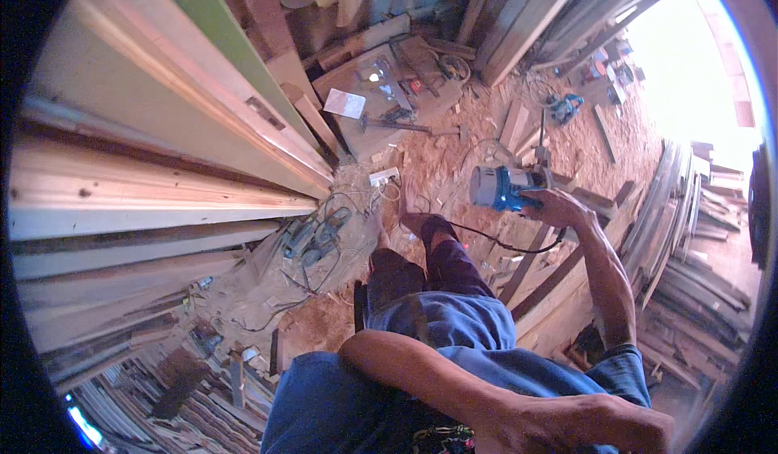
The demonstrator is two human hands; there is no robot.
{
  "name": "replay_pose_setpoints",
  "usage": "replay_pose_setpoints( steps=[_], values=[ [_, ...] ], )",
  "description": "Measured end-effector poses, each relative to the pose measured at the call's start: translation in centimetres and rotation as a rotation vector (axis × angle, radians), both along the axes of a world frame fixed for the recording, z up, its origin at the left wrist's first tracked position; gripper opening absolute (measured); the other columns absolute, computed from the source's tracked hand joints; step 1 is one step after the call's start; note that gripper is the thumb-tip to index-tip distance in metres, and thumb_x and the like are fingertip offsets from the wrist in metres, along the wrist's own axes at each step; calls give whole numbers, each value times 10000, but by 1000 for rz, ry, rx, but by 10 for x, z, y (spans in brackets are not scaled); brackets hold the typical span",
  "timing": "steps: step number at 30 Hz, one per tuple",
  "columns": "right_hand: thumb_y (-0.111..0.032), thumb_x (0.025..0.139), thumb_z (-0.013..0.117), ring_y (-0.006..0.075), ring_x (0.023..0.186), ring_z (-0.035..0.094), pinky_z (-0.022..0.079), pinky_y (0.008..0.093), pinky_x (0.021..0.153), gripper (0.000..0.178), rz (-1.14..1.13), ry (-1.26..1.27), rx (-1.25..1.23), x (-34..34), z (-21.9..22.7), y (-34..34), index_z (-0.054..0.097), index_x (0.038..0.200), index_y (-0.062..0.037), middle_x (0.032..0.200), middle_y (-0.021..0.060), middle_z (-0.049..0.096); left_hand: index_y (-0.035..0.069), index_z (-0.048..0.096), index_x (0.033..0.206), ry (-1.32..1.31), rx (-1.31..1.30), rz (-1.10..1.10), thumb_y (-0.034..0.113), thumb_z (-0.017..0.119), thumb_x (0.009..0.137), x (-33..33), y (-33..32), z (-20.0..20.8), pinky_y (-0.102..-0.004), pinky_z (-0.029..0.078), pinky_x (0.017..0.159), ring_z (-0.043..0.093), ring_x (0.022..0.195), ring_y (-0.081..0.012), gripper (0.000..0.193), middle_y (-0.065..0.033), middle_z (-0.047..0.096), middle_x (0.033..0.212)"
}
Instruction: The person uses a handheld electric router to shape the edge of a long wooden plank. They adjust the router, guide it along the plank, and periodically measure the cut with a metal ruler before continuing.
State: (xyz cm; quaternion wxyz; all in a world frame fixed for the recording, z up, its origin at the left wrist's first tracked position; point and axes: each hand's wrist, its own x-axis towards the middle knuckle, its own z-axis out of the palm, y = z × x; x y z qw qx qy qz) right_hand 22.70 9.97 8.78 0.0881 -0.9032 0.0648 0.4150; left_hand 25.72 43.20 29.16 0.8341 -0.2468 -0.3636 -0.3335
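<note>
My right hand [559, 209] is closed round a blue-and-grey corded power tool [506, 188] that looks like a router. The tool lies tilted sideways, with its pale round end facing left. A dark cord [519, 248] loops below the tool toward my legs. Across my body, my left forearm reaches over to the lower right. My left hand [628, 423] lies near the bottom edge there, its fingers too unclear to make out.
Long boards and door-like panels [162, 186] lean at the left. Tools lie on a board [381, 126] ahead. A blue power tool [566, 109] sits on the shaving-strewn floor beyond. Stacked timber [689, 300] lines the right. Tangled cords [340, 219] lie near my feet.
</note>
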Motion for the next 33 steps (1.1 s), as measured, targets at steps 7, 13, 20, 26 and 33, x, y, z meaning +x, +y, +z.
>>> replay_pose_setpoints(
  steps=[7,13,20,26,33],
  values=[
    [-439,975,665,388,1122,683,526,476,974,555,-194,-6,18,-61,36,-32,602,1410,-99,1222,211,707,9,614,1251,105,-99,-278,245,644,1014,-15,-22,16,-357,484,836,612,951,-229,336,-103,622,1075],
    [-461,971,659,367,1082,695,534,461,953,554,-327,3,46,-129,100,-50,603,1412,-130,1194,178,717,7,605,1260,197,-159,-546,270,638,1033,-54,-58,39,-329,479,800,597,909,-177,348,-69,610,1042],
    [-558,944,640,382,1183,648,506,479,1015,628,-590,97,21,-228,148,-86,589,1430,-164,1290,171,685,1,599,1249,267,-206,-858,226,632,1037,-103,-118,44,-307,467,833,580,963,-160,311,-57,602,1092],
    [-577,929,646,346,1019,723,537,460,933,645,-687,156,-12,-327,135,-158,582,1446,-198,1135,156,745,-19,597,1200,436,-304,-931,212,620,1044,-166,-189,50,-303,470,821,585,945,-160,280,-62,607,1077],
    [-559,936,630,306,1013,732,573,445,889,548,-613,192,-254,-414,91,-236,622,1401,-269,1178,104,740,-17,597,1132,264,-112,-873,221,628,1039,-223,-247,39,-307,466,807,582,932,-169,257,-70,592,1039]
  ],
)
